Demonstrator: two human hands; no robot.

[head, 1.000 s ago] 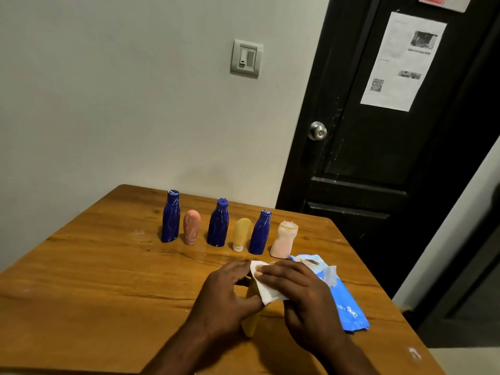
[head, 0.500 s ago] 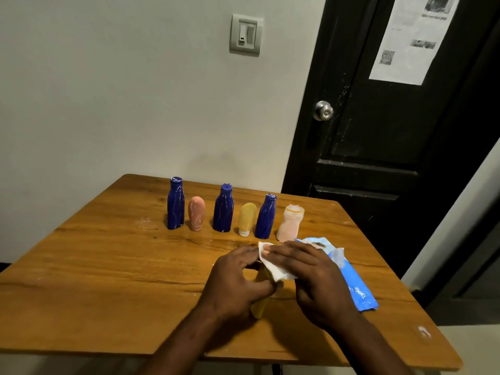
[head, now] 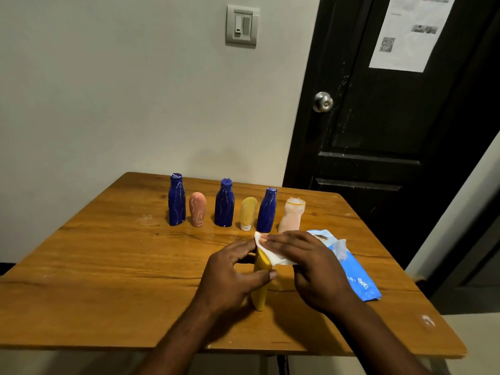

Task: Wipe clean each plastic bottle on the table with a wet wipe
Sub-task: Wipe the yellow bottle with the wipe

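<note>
Wooden worktop (head: 108,280) ran from the near edge back to a pale wall. Nearest the camera, the left hand (head: 230,277) had its grip closed round a yellow bottle (head: 261,290), thumb across the front and fingers curled behind it. The bottle stood on its base on the worktop, close to the front and leaning slightly. The right hand (head: 311,269) kept its grip on a white wet wipe (head: 270,253), with its fingers laid over the wipe and pressing it against the top of the yellow bottle. Just to the right of that hand lay a blue wipes pack (head: 354,274), flat on the wood with its flap lifted.

Behind the hands stood a row of six more containers, each apart from its neighbour. From left to right they were a blue bottle (head: 176,201), a pink tube (head: 197,209), a second blue bottle (head: 224,204), a pale yellow tube (head: 248,212), a third blue bottle (head: 267,211) and a pale pink bottle (head: 292,216).

Farther back, a light switch (head: 241,26) sat on the wall. To the right was a black door (head: 378,131) with a round metal knob (head: 322,102) and a printed sheet (head: 408,33) stuck to it.
</note>
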